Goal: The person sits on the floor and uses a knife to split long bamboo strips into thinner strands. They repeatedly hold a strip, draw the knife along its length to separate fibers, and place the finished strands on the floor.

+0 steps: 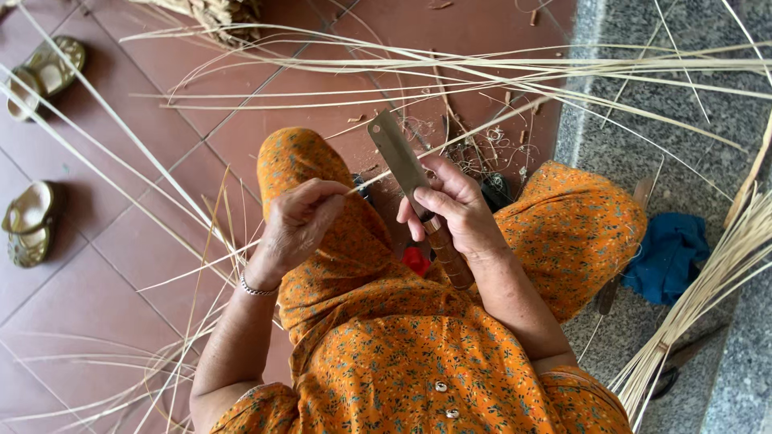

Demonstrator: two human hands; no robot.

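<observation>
Nearest the camera is the orange flowered dress point(418, 362), buttoned down the front and stretched over both knees; everything below is placed from it. Just above its lap, the left hand point(299, 221) is closed narrow, fingertips pinched on a thin pale cane strip point(482, 128) that runs up and to the right, away over the floor. A silver bracelet point(256, 288) circles that wrist. Beside it, over the gap between the knees, the right hand point(454, 210) is wrapped around the banded wooden handle of a broad knife point(400, 157), whose flat grey blade points up and left and lies against the strip just where the left fingers pinch it. A small red object point(416, 260) shows in the lap beneath the handle; what it is cannot be told.

To the right of the dress, a blue cloth point(671, 255) lies on the grey stone step point(643, 72), and a bundle of split cane point(708, 297) slants past it toward the lower edge. Beyond the knees, curled shavings point(482, 149) litter the red floor tiles point(121, 265). Further out, long loose strips point(450, 68) arch across the floor. Far to the left of the dress lie two sandals point(36, 145), well apart from each other.
</observation>
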